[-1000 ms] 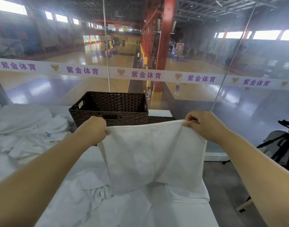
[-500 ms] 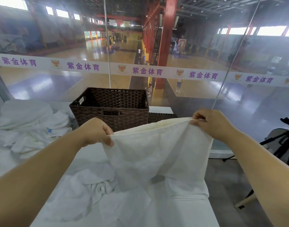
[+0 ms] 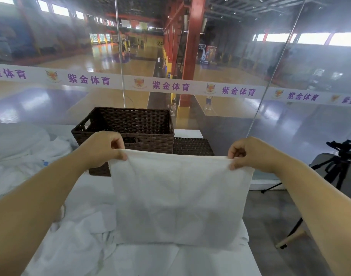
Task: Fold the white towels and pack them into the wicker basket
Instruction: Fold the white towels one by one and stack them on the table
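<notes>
Towel (image 3: pixel 178 198), white, hanging as a flat rectangle in front of the basket (image 3: pixel 150 145) and nearer to me than it. I hold its top edge taut and level. My left grip (image 3: pixel 102 149) is clamped on the top left corner, thumb over the near side and fingers curled behind. My right grip (image 3: pixel 250 154) is clamped on the top right corner in the same way. The lower edge of the towel comes down to the white cloth covering the bench (image 3: pixel 91 188).

The basket, dark brown wicker with a handle slot in its left end, stands on the far part of the bench, just behind my left grip. No towel shows inside it from this angle. A flat panel of the same dark weave (image 3: pixel 192 146) lies just to the right of the basket, touching or nearly touching its side.

To the left of the basket is a loose pile of white towels (image 3: pixel 21 152). Another crumpled towel (image 3: pixel 75 246) lies on the bench in front of the basket, under my left forearm.

Behind the basket stands a glass wall carrying a white banner with purple characters (image 3: pixel 170 86). Well to the right of the basket, off the bench, is a black tripod (image 3: pixel 338 170).
</notes>
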